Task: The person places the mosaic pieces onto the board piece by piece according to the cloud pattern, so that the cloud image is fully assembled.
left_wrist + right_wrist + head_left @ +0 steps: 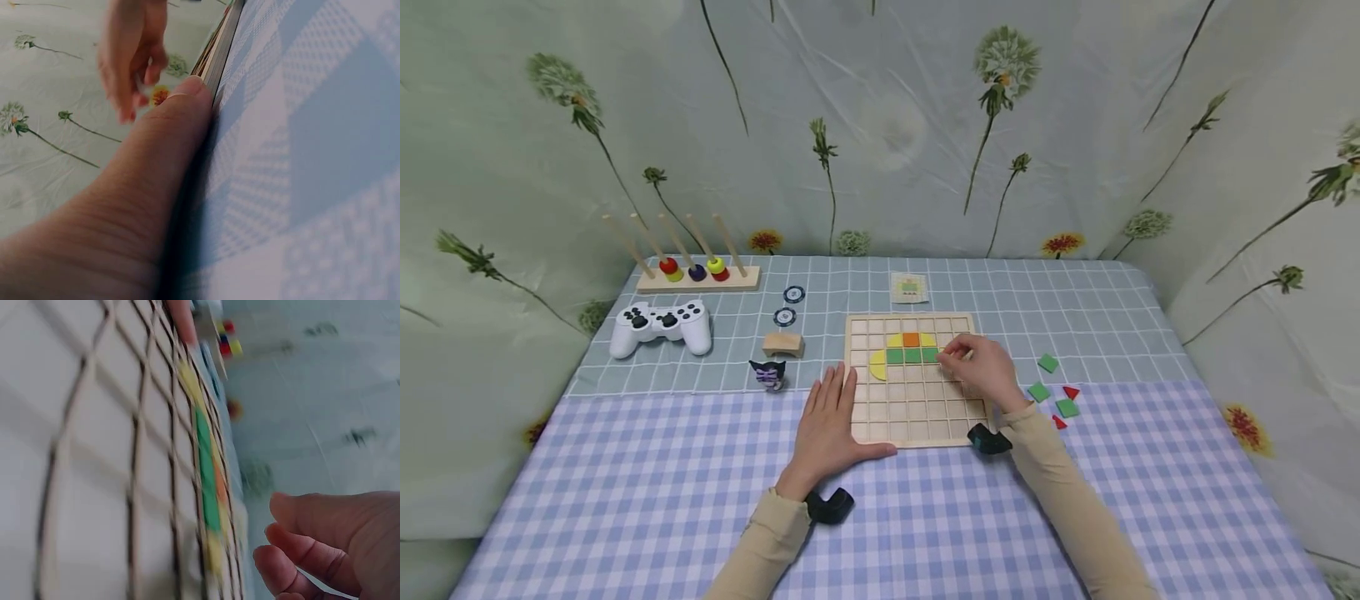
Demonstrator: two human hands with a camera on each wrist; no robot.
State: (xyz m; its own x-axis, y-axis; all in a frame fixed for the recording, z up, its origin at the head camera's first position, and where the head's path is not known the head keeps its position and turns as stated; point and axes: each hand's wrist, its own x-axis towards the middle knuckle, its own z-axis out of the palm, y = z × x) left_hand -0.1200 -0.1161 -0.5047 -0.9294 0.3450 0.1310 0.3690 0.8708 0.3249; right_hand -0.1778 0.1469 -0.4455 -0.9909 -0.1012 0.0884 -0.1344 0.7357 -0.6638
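Note:
A wooden grid board (917, 417) lies on the table. Yellow pieces (878, 365), an orange square (911, 340) and a row of green squares (912, 356) sit in its cells. My left hand (829, 425) is spread at the board's left side, thumb along the near edge. Over the board's right part hovers my right hand (981, 367), fingers loosely bent by the row's right end. In the right wrist view a yellow piece (214, 553) lies at that end, and the right thumb and fingers (294, 509) stand off the board with nothing visible between them.
Loose green squares (1067, 407) and red triangles (1071, 392) lie right of the board. A pattern card (909, 287) is behind it. At the left are a game controller (661, 327), a peg stand (698, 283), a wooden arch (783, 344), a small figurine (769, 375) and dark discs (785, 317).

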